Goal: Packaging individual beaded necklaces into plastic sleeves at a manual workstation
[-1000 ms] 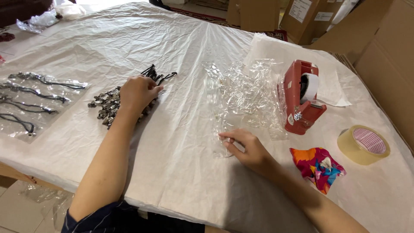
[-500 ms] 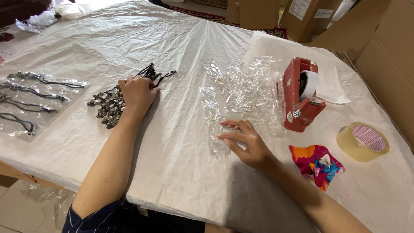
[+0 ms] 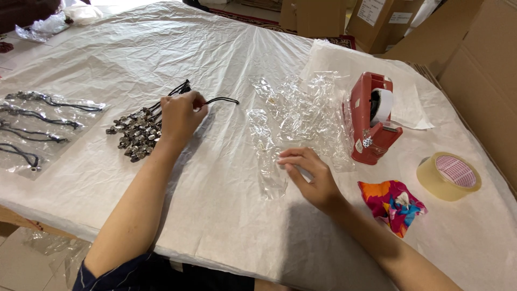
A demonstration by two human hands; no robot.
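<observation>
The left hand (image 3: 180, 116) has closed on a black cord (image 3: 221, 100) and drawn one necklace partly out of the heap of necklaces (image 3: 137, 134) – half a second ago it only rested there. The right hand (image 3: 309, 175), fingers loosely spread and grasping nothing, has shifted onto the near edge of a clear plastic sleeve (image 3: 266, 156), one of a crinkled pile (image 3: 301, 108). Farther right stand a red tape dispenser (image 3: 371, 121), a tape roll (image 3: 448, 175) and a bright floral cloth (image 3: 390, 205). Bagged necklaces (image 3: 37, 126) lie far left on the table (image 3: 134, 48).
</observation>
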